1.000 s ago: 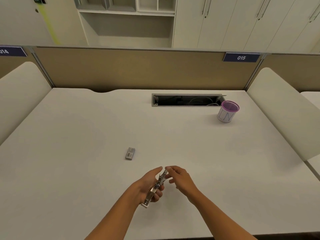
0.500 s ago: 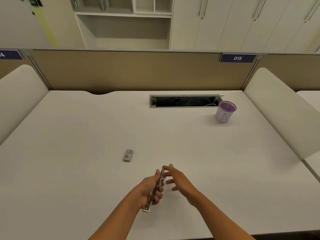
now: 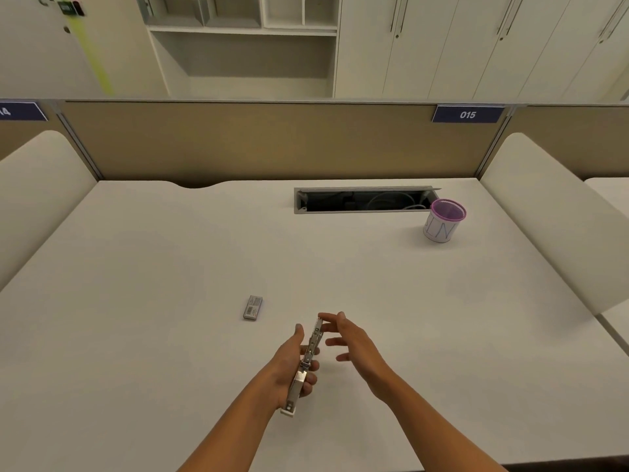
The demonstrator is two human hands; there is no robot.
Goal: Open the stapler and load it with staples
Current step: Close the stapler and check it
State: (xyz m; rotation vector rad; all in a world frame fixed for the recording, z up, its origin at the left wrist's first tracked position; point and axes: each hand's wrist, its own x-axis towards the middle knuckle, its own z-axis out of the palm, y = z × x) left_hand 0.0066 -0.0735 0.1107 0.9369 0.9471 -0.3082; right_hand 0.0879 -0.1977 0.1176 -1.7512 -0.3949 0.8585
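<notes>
Broad white worktop (image 3: 170, 267): matt, smooth, shallow rounded notch in far edge. Rect. cable slot (image 3: 364, 201) sunk in near the back, grey metal frame, dark inside w/ pale cables. Tan, fabric-look partition (image 3: 272, 141) behind; blue tag (image 3: 467, 114) reading "015" at its top R. White side dividers (image 3: 44, 185) w/ rounded corners at either end. Beyond: pale cabinet doors (image 3: 476, 46) w/ slim bar handles, open shelving (image 3: 245, 46).

Purple mesh pen cup (image 3: 440, 223), cylindrical, wrapped in white paper w/ blue scrawl, upright just R of the slot's end. Small grey staple box (image 3: 253, 307), flat rect. w/ printed label, lying on worktop L of the hands, apart from them.

Stapler (image 3: 299, 381) held above worktop, centre, near front edge. Slim shiny metal, opened out long w/ hinge approx midway, white plastic end toward the person. L hand (image 3: 289, 362) wrapped round its near half, fingers curled round the metal, thumb straight alongside. R hand (image 3: 354, 342) loose & splayed, fingers nearly straight, top fingertips touching the stapler's far tip, nothing gripped.
</notes>
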